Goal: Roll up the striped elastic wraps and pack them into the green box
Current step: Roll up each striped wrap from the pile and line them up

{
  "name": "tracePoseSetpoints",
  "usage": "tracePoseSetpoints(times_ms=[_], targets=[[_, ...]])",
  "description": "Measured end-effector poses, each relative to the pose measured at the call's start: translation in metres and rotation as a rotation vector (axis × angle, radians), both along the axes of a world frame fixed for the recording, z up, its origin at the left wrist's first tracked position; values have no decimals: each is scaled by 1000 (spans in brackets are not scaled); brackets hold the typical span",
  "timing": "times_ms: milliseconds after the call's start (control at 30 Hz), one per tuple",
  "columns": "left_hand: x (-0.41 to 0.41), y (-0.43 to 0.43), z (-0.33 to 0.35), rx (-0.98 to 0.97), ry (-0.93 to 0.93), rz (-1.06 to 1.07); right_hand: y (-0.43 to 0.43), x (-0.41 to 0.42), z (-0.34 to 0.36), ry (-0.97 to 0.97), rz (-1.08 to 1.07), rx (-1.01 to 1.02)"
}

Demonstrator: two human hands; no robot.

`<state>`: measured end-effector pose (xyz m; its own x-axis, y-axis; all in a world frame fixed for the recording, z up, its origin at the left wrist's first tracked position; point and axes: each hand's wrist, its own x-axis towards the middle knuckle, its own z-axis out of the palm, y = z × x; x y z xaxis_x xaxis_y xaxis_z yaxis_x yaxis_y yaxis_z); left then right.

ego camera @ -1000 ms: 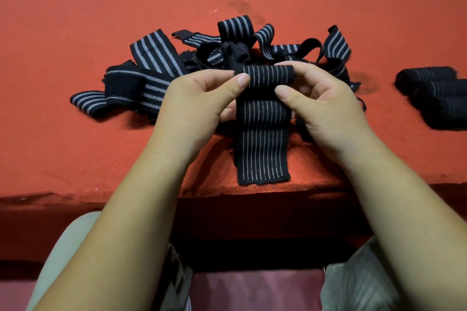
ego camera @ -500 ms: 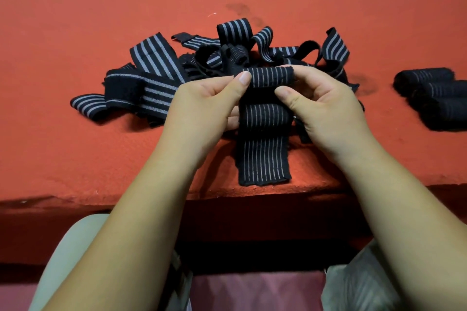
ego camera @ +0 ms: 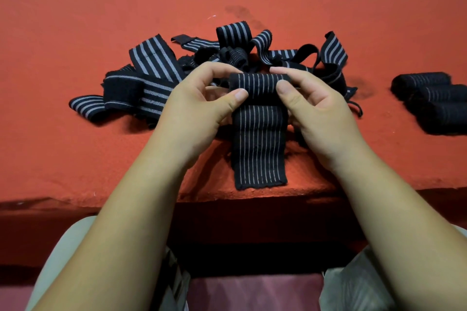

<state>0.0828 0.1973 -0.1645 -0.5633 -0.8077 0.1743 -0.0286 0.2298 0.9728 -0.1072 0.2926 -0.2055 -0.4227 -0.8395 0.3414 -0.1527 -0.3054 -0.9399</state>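
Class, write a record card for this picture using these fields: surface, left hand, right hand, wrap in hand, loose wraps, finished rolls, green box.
surface: table covered in red cloth
left hand: pinches the left end of the rolled part
right hand: pinches the right end of the rolled part
wrap in hand: partly rolled, flat tail reaching toward the near table edge
loose wraps: tangled pile behind the hands
finished rolls: side by side at the right edge of view
green box: not in view
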Motion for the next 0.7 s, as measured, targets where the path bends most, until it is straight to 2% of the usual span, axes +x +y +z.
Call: tracePoseSetpoints(times_ms=[200,300,433,700], targets=[[-2,1,0,107,53,-25,0,0,3,-32,-9,-14],[-3,3,1,149,57,-27,3,-2,5,17,-17,-14],[-4,3,0,143,73,-31,3,-2,4,-22,25,-4],[-2,1,0,134,69,-72,2,-3,5,-88,-27,11]])
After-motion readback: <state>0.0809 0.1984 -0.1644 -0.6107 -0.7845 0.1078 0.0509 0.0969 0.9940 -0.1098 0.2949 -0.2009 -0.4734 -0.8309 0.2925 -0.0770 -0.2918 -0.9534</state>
